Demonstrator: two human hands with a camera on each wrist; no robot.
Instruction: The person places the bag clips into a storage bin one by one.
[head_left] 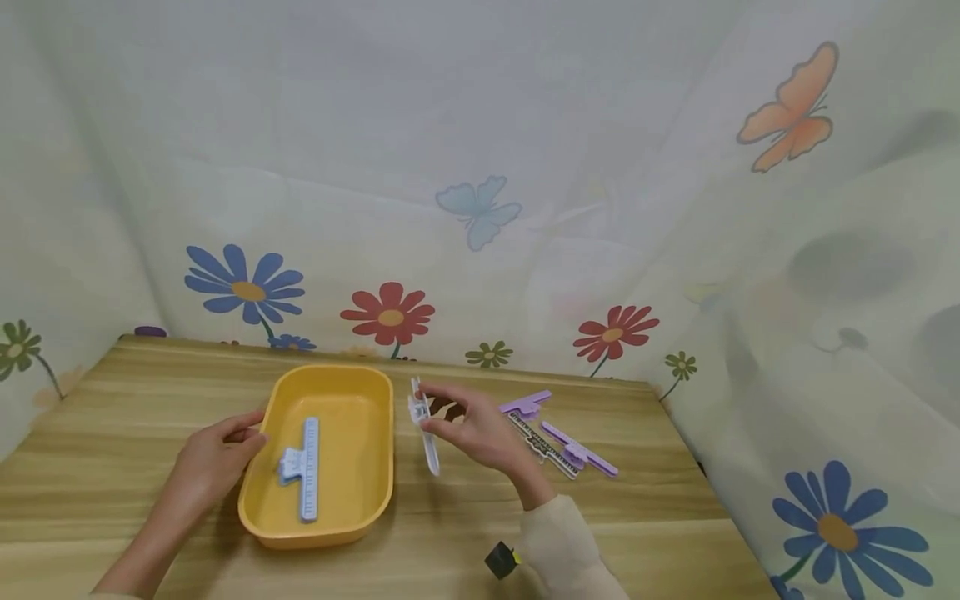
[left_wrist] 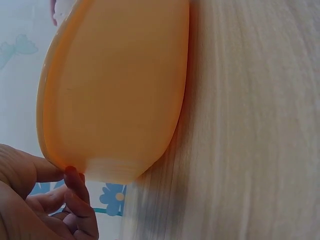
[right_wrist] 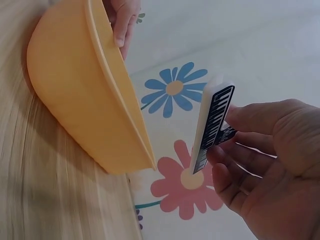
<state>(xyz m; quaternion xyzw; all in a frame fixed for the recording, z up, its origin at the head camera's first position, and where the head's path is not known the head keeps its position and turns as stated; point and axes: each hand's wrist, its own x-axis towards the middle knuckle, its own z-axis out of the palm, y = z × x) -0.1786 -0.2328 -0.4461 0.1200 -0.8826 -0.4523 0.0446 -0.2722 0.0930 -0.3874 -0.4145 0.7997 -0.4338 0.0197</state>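
The left hand (head_left: 213, 462) is pinching the left rim of the yellow tray (head_left: 392, 454), while the right hand (head_left: 480, 429) is pointing trayward, thumb and fingers gripping a white clip (right_wrist: 212, 125) just right of the tray

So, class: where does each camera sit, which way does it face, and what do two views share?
Head: on the head, facing forward and down at the yellow tray; left hand, right hand, left forearm and right sleeve show.
Left wrist: on that wrist, facing the tray's outer wall; left hand shows.
Right wrist: on that wrist, facing the black-and-white clip; both hands show.
Shared: both wrist views show the tray and left hand.
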